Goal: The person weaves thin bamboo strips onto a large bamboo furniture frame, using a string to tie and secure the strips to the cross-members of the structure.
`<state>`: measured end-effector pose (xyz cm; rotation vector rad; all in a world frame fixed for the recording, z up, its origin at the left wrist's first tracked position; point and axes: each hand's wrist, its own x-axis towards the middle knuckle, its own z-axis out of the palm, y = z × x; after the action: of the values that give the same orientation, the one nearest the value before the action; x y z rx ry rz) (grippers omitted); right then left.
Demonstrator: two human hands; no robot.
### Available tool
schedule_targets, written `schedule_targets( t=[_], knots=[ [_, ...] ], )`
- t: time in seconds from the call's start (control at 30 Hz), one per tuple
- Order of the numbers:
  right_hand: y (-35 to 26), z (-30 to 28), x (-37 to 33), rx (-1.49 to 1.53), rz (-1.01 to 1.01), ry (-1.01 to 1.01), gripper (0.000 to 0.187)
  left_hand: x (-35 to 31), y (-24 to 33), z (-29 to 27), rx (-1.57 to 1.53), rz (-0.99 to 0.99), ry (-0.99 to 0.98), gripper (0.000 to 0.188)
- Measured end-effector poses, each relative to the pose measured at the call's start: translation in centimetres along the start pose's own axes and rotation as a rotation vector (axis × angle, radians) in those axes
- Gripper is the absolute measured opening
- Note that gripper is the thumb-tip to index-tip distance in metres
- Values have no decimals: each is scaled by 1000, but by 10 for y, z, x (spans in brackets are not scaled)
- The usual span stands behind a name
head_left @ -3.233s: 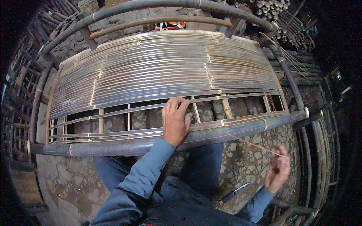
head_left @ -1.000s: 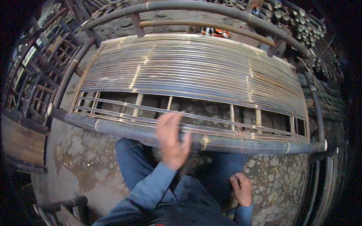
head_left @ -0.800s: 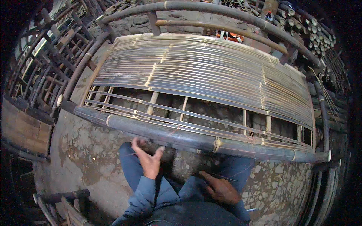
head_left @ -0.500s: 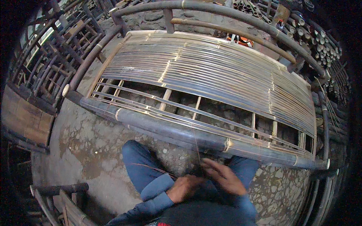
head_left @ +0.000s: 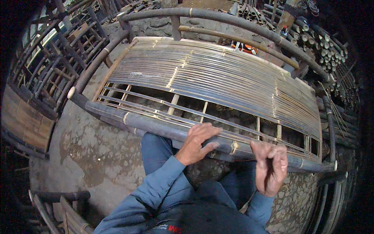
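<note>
Before me stands a bamboo bench (head_left: 167,128) with a seat of long thin bamboo slats (head_left: 233,84). My left hand (head_left: 198,143) is over its thick front pole, fingers stretched toward the loose front slats and thumb apart. I cannot tell whether it touches the pole. Farther right, my right hand (head_left: 270,167) is raised at the front pole, its fingers bent together near the slat ends. A thin reddish strand shows faintly near the hands; whatever the right fingers pinch is too fine to make out.
Between the front slats and the main slats runs a gap crossed by light cross-pieces (head_left: 173,104). A curved bamboo backrest (head_left: 218,15) rises behind. Cut bamboo poles (head_left: 331,50) are stacked at the far right. Bamboo frames (head_left: 54,70) and a brown panel (head_left: 27,121) stand left.
Both hands have come up from my lap to the front pole and moved apart, the right one farther right. The view has shifted slightly.
</note>
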<state>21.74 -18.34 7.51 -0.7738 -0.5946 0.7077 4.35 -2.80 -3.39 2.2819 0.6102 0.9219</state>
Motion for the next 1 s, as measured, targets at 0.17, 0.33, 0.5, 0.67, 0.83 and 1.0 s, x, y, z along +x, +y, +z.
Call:
schedule_targets(
  t=[0.17,0.33,0.5,0.67,0.83,1.0],
  knots=[
    [-10,-71,-56,-244,228,-50,29,-16,2,27,28,65,-92,27],
    [-80,-196,-156,-326,436,460,22,-30,-15,32,96,224,-171,33],
    [-179,-320,-287,-1327,614,952,24,-37,45,50,224,331,-813,20],
    [-152,-185,-130,-1783,129,491,28,-96,64,93,-234,558,-339,18],
    [-12,8,-16,-1754,215,-572,32,-103,83,89,-371,560,-365,21],
    [114,1,5,-704,735,-450,23,-116,81,89,-354,595,-387,23]
  ],
)
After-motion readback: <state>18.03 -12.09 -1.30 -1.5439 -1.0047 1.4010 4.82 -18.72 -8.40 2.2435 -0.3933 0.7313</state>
